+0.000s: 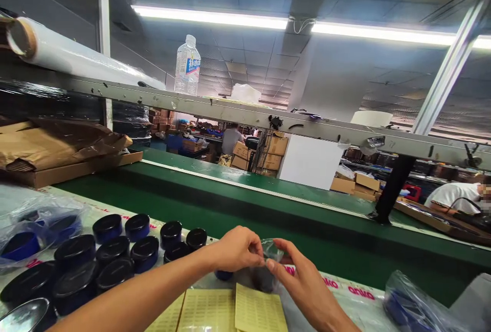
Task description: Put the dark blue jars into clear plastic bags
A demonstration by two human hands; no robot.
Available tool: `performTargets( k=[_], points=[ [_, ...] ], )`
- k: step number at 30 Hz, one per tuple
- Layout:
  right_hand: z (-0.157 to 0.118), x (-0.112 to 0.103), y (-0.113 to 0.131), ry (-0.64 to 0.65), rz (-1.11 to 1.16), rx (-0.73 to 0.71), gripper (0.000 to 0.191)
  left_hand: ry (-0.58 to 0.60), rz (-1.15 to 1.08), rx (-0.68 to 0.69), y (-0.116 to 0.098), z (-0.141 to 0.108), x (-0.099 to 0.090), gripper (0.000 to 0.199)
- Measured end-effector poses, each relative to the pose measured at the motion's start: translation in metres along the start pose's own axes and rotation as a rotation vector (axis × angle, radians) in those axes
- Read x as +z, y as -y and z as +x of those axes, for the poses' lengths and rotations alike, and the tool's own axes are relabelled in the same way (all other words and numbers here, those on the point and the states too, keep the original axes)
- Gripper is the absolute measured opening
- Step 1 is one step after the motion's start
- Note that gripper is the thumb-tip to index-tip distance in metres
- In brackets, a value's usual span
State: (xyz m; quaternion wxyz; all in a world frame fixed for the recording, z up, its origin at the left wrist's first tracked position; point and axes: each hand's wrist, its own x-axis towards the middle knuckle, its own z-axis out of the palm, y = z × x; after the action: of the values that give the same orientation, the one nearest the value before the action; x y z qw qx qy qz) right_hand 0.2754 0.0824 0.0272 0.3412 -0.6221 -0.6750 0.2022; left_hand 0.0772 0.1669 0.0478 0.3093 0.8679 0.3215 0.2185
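Note:
A transparent plastic bag (271, 248) is pinched between the fingertips of my left hand (240, 249) and my right hand (297, 269). A dark round item (264, 278) shows below my fingers, apparently inside the bag; its details are hard to make out. Beneath my hands lie yellow sticker sheets (209, 309) with rows of small print. To the left stand several round containers (111, 250) with glossy black tops and blue sides. One blue container (223, 274) is partly hidden behind my left wrist.
Bagged blue items lie at the far left (63, 224) and far right (408, 306). A green conveyor belt (172, 189) runs behind the worktop. Above it is a shelf rail (238, 109) with a plastic bottle (187, 66) and a film roll (76, 50). Another person (456, 195) is at right.

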Motion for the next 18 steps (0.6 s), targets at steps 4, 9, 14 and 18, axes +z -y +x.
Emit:
performTargets(
  k=[4,9,14,18],
  points=[
    [0.003,0.008,-0.003,-0.004,0.048,-0.002,0.051,-0.083,-0.117,-0.103,0.002,0.009,0.014,0.013],
    [0.011,0.013,-0.006,-0.010,0.060,-0.029,0.024,-0.127,-0.218,-0.107,0.002,0.009,0.022,0.026],
    [0.013,0.005,-0.011,-0.068,0.064,0.007,0.025,-0.039,-0.204,-0.107,0.013,0.004,0.012,0.120],
    [0.009,0.005,-0.023,-0.040,0.108,-0.023,0.025,0.077,-0.071,-0.175,0.008,0.009,0.016,0.093]
  ],
)
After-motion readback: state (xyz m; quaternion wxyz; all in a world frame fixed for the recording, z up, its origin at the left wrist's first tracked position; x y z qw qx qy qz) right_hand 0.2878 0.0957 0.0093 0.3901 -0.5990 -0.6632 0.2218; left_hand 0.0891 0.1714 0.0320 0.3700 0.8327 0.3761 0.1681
